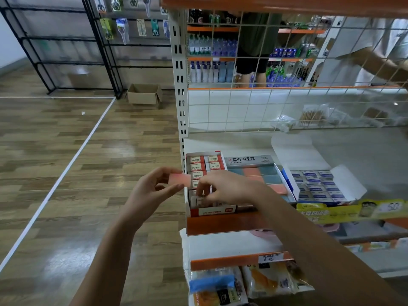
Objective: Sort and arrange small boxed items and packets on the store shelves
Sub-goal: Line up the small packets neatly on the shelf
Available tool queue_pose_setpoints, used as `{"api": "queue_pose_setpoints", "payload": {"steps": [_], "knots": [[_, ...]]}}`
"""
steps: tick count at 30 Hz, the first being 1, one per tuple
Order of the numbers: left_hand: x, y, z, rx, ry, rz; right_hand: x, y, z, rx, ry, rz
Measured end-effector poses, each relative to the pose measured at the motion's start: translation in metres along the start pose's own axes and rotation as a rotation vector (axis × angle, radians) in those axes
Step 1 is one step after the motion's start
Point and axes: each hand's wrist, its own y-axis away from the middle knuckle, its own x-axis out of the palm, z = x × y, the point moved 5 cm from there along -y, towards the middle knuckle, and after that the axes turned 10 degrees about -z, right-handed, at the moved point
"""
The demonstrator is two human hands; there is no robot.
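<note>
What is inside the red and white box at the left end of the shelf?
The red and white box holds rows of small 2B erasers. The right hand covers its front rows.

You have an open cardboard box (144, 94) on the wooden floor (66, 173), scissors packs (123, 27) hanging on the black rack (106, 51).

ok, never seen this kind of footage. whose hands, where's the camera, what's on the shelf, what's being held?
There is no machine here: a person stocks a store shelf with bare hands. The single picture comes from a wide-angle camera on their head, looking forward and down.

The left hand pinches a small pink eraser between fingers and thumb. The right hand reaches with curled fingers into the red-and-white box of small 2B packets; whether it grips one I cannot tell.

On the same shelf, to the right, sit a tray of pink and grey-blue erasers and an open white box of blue-labelled packets.
</note>
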Motion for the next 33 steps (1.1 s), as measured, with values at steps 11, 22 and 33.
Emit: {"api": "queue_pose_setpoints", "payload": {"steps": [11,22,33], "knots": [[-0.001,-0.002,0.002,-0.008,-0.004,-0.001,0.001,-0.001,-0.001,-0.05,0.019,-0.208],[-0.002,-0.007,0.004,-0.014,0.009,-0.011,0.003,-0.003,0.011,-0.159,0.23,-0.32],[-0.002,-0.006,0.007,-0.03,-0.01,0.002,-0.001,0.012,0.005,-0.05,-0.144,-0.217]]}}
